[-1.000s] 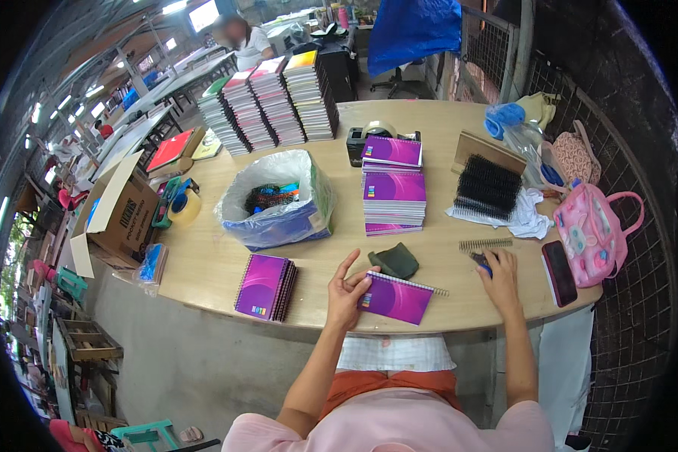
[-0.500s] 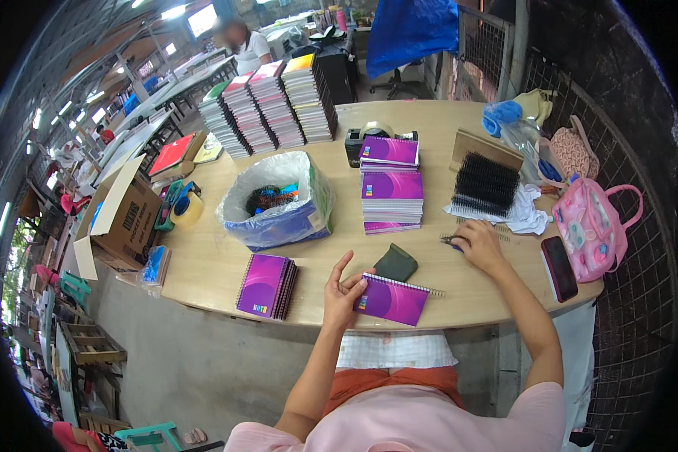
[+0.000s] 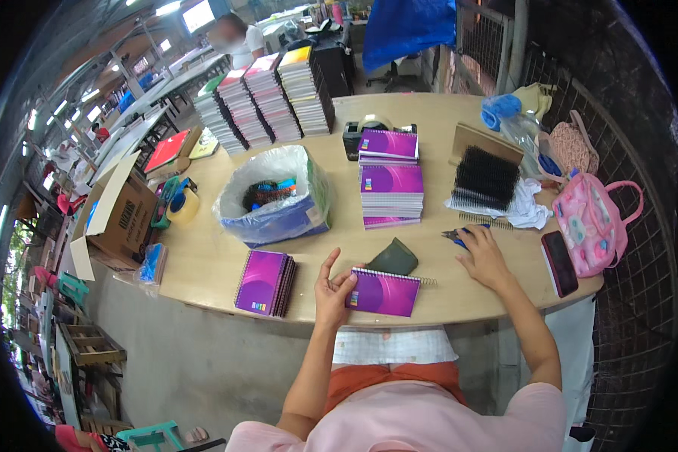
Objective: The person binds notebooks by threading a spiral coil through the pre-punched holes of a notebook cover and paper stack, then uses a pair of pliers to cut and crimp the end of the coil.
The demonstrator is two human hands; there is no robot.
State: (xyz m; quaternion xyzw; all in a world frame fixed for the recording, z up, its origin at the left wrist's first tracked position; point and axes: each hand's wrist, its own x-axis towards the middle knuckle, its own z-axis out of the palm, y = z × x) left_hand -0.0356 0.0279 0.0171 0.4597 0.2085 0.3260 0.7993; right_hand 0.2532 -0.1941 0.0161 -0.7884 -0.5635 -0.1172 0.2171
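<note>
Item in hand: one purple spiral notebook (image 3: 384, 292), lying flat at the near edge of the round wooden table (image 3: 429, 105), its wire coil along the far side with a short tail of wire sticking out to the right. Left hand (image 3: 331, 290): steadies the notebook's left end, thumb on the cover, fingers spread and raised, gripping nothing. Right hand (image 3: 484, 256): rests further right on the table, fingers curled over small blue-handled pliers (image 3: 453, 236); whether they truly clasp the tool cannot be told. Between the hands, just beyond the notebook: a dark green pouch (image 3: 394, 258). Near left: a small stack of purple notebooks (image 3: 265, 282), apparently finished. Centre, further off: two taller stacks of like notebooks (image 3: 390, 194), state of binding not readable. Right of those: a bundle of black binding coils (image 3: 487, 177) on white cloth. Left centre: a plastic-lined bin (image 3: 275, 197) of scraps. Far left: rows of stacked books (image 3: 267, 102). Far right: a pink bag (image 3: 591, 222) and a dark phone (image 3: 559, 262). Judged progress: the coil looks threaded, its end untrimmed; many notebooks appear still to be done.
</note>
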